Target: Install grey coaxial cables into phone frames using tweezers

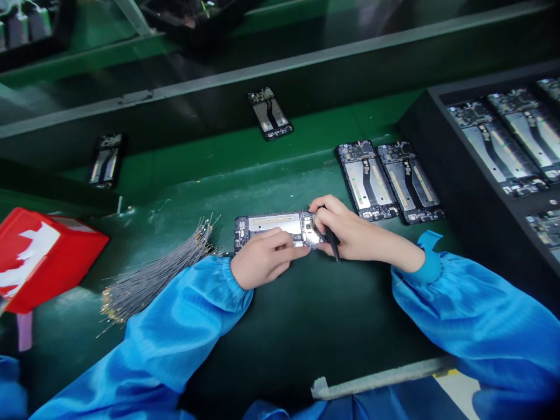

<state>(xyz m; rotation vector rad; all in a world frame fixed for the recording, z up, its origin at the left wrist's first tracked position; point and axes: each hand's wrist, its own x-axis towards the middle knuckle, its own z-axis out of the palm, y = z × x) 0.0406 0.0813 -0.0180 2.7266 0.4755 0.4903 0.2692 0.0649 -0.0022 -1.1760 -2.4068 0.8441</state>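
Observation:
An opened phone body (pixel 268 226) lies lengthwise on the green mat, its boards and metal plate exposed. My left hand (pixel 262 259) rests on its near edge, fingers curled with the fingertips pressed against the phone's middle. My right hand (pixel 350 233) is closed round a thin black tool (pixel 333 245) and bears down on the phone's right end. Both arms wear blue sleeves.
A bundle of thin grey wires with gold tips (pixel 153 277) lies left of the phone. A red box (pixel 39 256) stands at the far left. Two opened phones (pixel 389 181) lie side by side to the right, others on the belt behind (pixel 270 114), more in a black tray (pixel 499 146).

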